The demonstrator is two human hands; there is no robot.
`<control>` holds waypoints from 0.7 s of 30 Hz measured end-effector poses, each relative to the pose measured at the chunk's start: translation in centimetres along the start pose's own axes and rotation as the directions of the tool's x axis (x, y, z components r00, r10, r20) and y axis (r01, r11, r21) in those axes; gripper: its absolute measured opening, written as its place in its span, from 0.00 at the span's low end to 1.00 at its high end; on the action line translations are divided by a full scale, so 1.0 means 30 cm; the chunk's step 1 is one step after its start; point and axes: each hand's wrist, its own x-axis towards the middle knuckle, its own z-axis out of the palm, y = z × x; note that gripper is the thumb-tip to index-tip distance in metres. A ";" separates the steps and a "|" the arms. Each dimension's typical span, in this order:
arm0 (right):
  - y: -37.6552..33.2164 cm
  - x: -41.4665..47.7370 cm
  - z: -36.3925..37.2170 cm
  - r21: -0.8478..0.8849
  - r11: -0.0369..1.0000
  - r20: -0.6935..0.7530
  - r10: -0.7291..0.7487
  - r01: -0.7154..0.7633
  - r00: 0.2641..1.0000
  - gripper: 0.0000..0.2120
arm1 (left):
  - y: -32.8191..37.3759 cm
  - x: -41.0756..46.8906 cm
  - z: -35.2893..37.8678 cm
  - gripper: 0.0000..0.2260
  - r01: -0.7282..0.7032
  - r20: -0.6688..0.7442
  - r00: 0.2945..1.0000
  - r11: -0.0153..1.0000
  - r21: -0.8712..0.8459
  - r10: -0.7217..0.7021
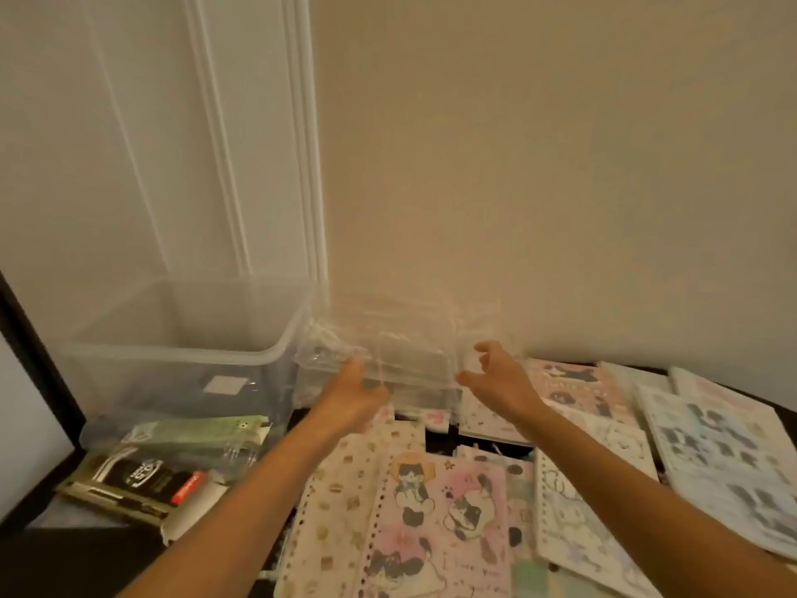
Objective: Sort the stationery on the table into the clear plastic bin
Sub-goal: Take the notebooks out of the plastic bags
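Small clear plastic box (409, 364) beside large clear plastic bin (181, 338), left hand (358, 381) grip grasping box, right hand (491, 375) grip state unclear

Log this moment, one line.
left hand: grips small clear plastic case | right hand: curled at its right end | large clear plastic bin: alongside, left

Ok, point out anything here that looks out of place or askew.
The cat-print notebook and its neighbours lie overlapped and skewed across the table. A pen pack lies tilted outside the clear bin. Nothing looks spilled or damaged.
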 end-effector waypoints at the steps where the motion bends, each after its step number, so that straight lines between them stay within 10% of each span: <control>1: 0.013 0.011 0.019 0.049 0.999 -0.006 0.009 -0.008 1.000 0.27 | -0.018 0.005 0.027 0.22 -0.014 -0.012 1.000 1.000 0.006 0.014; 5: 0.035 0.085 0.070 0.257 0.961 -0.009 0.106 -0.100 0.994 0.26 | -0.069 0.046 0.113 0.25 -0.024 -0.047 0.999 0.998 -0.057 0.021; 8: 0.049 0.110 0.113 0.238 0.966 -0.093 0.130 -0.105 0.987 0.03 | -0.089 0.054 0.151 0.28 -0.050 -0.062 0.997 0.985 -0.162 0.040; 21: 0.108 0.018 0.102 0.512 0.773 0.126 0.363 -0.374 0.923 0.05 | -0.104 -0.057 0.241 0.27 -0.126 -0.058 0.992 0.936 -0.328 0.113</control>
